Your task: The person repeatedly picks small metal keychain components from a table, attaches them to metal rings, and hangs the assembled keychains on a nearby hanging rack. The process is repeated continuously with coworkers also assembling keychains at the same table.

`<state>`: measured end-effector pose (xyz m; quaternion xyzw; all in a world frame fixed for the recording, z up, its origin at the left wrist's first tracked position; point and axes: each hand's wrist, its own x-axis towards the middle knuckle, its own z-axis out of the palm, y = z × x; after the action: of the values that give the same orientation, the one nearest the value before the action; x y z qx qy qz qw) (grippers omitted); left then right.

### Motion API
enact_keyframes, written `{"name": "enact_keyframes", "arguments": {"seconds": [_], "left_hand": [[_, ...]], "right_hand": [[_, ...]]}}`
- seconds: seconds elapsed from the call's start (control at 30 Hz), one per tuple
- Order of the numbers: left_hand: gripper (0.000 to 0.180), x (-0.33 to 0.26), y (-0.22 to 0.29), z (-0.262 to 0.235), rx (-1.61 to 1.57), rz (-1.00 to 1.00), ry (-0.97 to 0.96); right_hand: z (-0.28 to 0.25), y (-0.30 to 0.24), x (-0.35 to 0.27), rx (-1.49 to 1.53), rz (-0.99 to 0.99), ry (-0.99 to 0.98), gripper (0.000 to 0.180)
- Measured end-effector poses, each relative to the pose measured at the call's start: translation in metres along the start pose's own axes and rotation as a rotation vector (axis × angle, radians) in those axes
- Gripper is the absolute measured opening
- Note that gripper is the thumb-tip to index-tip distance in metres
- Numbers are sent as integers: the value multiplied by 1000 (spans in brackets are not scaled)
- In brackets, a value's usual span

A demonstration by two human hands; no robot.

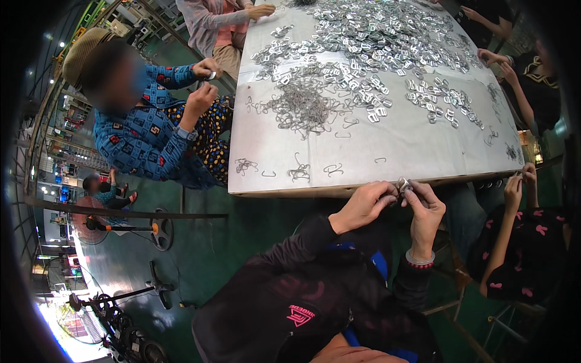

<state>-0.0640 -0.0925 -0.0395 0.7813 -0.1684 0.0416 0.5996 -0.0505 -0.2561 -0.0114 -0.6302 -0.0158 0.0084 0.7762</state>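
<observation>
Just beyond the near edge of the table (242,151), my two hands meet in front of me. My right hand (426,213) is closed in a pinch on a small silver metal buckle (403,182). Close against it, my left hand (367,204) has thumb and fingers pressed together; whatever lies between them is hidden. On the table ahead lie small groups of thin bent wire clips (298,172). Farther in are a tangled heap of wire clips (302,106) and a wide pile of flat silver buckles (375,36).
A smaller group of buckles (445,100) lies at the right. A co-worker in a blue patterned shirt (142,139) sits at the left side, hands raised with a metal piece. Other people work along the far and right sides. A fan (91,221) stands on the green floor behind.
</observation>
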Motion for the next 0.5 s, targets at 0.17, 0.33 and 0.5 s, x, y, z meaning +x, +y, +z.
{"name": "enact_keyframes", "arguments": {"seconds": [0.17,0.33,0.5], "left_hand": [[24,-2,-10,-8,-239,-81,40],[19,30,-70,-74,502,38,264],[13,52,-133,-101,833,-52,151]], "right_hand": [[2,2,0,184,95,26,19],[-4,2,1,164,102,-15,16],[-12,0,-1,154,103,-43,15]]}}
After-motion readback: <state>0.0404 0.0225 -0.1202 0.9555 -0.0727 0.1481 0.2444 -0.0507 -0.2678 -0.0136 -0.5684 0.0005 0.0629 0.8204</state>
